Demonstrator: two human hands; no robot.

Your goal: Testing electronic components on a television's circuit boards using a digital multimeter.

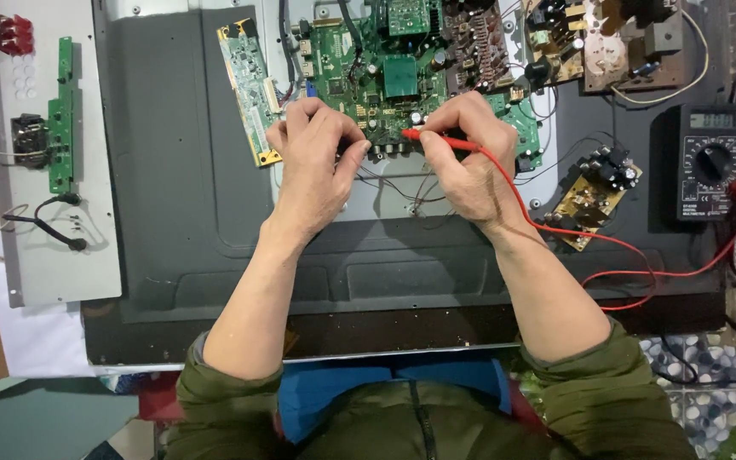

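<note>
The olive sleeves (240, 417) are nearest. The right hand (470, 162) pinches a red probe (436, 140), its tip on the green circuit board (385, 94). At nine o'clock, the left hand (313, 158) is curled on the board edge; a multimeter (710, 162) lies at three o'clock.

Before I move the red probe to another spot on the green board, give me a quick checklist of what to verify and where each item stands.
1. Red probe gripped firmly: ok, the right hand pinches it near the tip.
2. Tip resting on the green board: ok, it sits at the board's lower edge.
3. Left hand steadying a second probe: cannot tell, its fingers hide whatever they hold.
4. Red lead free to follow: ok, it runs slack across the dark panel toward the meter.
5. Meter switched on: ok, its display is lit, though the digits are too small to read.
6. Small yellow board away from the hands: ok.
</note>
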